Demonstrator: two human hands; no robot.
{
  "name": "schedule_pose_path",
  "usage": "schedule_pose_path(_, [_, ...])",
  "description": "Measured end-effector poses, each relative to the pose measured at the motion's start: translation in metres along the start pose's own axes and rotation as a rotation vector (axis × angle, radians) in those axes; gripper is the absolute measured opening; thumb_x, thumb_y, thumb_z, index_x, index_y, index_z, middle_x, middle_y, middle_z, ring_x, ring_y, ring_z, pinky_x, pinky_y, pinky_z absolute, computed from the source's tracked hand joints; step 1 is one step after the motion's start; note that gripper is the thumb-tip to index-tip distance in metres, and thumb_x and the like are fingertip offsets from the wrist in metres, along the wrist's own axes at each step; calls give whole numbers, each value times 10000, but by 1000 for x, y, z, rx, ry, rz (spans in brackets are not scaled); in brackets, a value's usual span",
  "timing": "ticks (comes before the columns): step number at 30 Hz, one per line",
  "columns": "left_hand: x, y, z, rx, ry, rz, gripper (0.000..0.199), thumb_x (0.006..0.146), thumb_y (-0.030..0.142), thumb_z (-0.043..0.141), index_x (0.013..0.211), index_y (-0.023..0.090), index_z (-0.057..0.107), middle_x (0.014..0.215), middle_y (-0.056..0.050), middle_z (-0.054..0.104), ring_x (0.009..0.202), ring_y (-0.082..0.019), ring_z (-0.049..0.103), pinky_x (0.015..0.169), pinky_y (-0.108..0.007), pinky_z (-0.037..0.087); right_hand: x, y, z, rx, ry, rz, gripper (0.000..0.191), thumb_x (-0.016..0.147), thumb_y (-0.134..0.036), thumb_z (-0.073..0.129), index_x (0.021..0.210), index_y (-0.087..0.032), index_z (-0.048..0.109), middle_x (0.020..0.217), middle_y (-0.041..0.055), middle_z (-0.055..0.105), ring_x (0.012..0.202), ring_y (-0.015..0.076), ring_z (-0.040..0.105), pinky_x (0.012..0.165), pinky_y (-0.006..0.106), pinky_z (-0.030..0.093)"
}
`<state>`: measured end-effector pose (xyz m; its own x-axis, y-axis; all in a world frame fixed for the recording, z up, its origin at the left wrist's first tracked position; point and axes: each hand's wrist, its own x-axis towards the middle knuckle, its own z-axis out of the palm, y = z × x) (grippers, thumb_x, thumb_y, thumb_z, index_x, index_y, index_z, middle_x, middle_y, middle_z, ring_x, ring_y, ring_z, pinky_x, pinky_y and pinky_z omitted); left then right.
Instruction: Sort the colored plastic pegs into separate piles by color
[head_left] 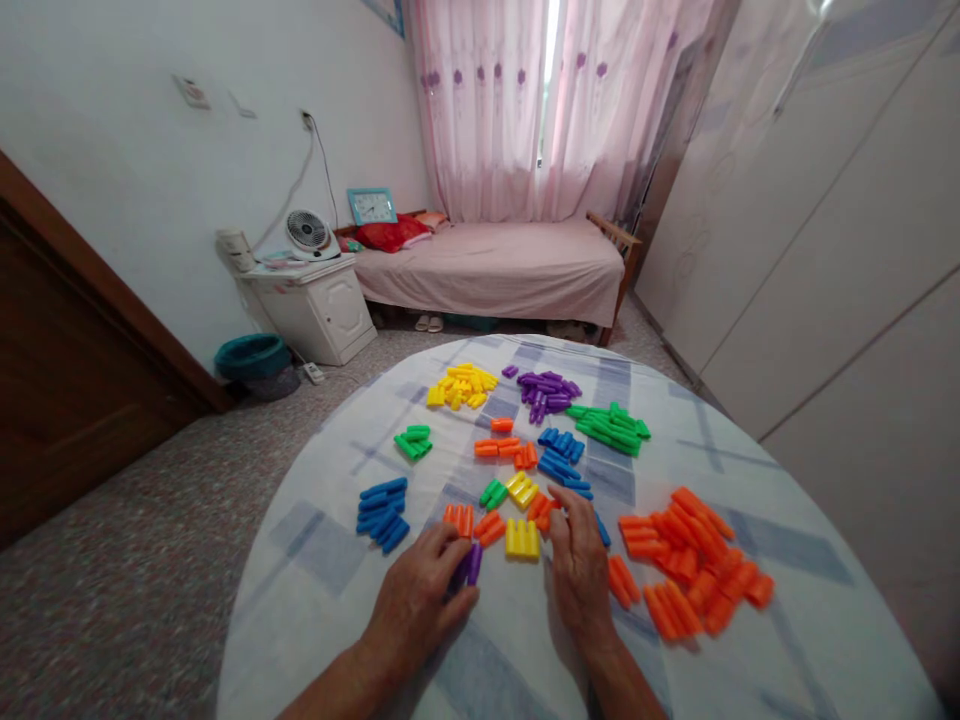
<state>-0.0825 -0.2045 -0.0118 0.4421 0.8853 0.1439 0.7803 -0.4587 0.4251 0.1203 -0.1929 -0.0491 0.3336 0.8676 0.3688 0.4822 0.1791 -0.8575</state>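
Left side of your bench (300, 610): blue pieces (383, 513), small green cluster (413, 441) behind them. Next, your left hand (420, 590), fingers over purple pieces (474, 565) at the near middle; thumb spread off the fingers, can't tell if they're clamped on purple. Orange row (459, 519) just past those fingers. Yellow pile (463, 384) at the far side. Yellow block (523, 539) lies flat between your hands. Your right hand (581, 565): fingers at orange pieces (540, 508), which sit right of center; grip partly hidden, can't tell if clamped. Far right-center: purple heap (546, 392), then green heap (611, 430). Rightmost: big orange heap (686, 550).
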Motion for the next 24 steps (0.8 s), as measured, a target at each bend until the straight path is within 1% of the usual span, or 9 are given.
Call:
schedule_pose_path(3, [4,1,7,26,15,20,244,723,151,558,954,223,581,1086,-67,567,985,-218,549,832,-338,475,-2,1,0,-9,-1,-7,312,908,-328,347,1127,-193,524,1145,84,548,1101,201,473,967,403,366])
schedule_pose_path(7, [3,2,12,-3,55,35,297,672,87,533,933,227,561,1115,-65,560,1033,-225,529,875,-349,457,-3,4,1,-25,2,-31,298,910,-307,352,1129,-195,521,1142,78,550,1105,189,474,969,387,371])
schedule_pose_path(10, [3,7,4,-91,42,-4,316,652,88,531,936,224,543,994,-53,587,937,-208,557,807,-323,481,-3,7,3,-37,20,-42,291,910,-300,357,1128,-200,521,1137,77,552,1097,187,484,956,386,388])
schedule_pose_path(12, [11,9,-6,-167,48,-2,307,672,109,526,955,228,531,955,-42,588,885,-192,566,764,-301,489,-4,7,4,-40,32,-47,287,908,-297,364,1128,-203,523,1132,78,557,1088,190,494,945,390,402])
schedule_pose_path(13, [20,9,-12,-198,65,7,295,693,127,524,968,233,528,962,-41,588,877,-186,567,756,-294,490,-3,8,4,-40,35,-50,285,907,-295,368,1128,-205,524,1131,79,559,1085,192,498,939,392,410])
schedule_pose_path(15, [46,5,-23,-232,121,28,274,723,171,531,989,237,531,987,-40,589,878,-182,568,760,-295,490,-3,8,6,-41,36,-65,281,904,-291,381,1133,-210,523,1137,81,560,1083,195,505,928,392,423])
schedule_pose_path(18, [107,-6,-27,-221,184,41,303,717,217,568,1019,221,549,989,-36,601,873,-181,576,768,-303,489,-3,10,8,-57,33,-77,279,901,-279,397,1145,-218,516,1156,77,557,1089,194,510,912,377,440])
schedule_pose_path(21, [178,-19,-14,-183,174,11,365,719,256,593,1076,190,554,1009,-49,609,846,-173,591,768,-300,486,-3,19,12,-79,31,-98,284,899,-267,403,1160,-227,509,1167,70,556,1099,193,508,916,369,437])
schedule_pose_path(24, [236,-25,7,-116,140,-51,394,714,244,610,1097,163,568,1049,-74,603,884,-178,600,808,-296,467,-5,28,18,-84,61,-129,288,896,-266,411,1163,-231,510,1164,66,558,1107,197,502,921,366,427])
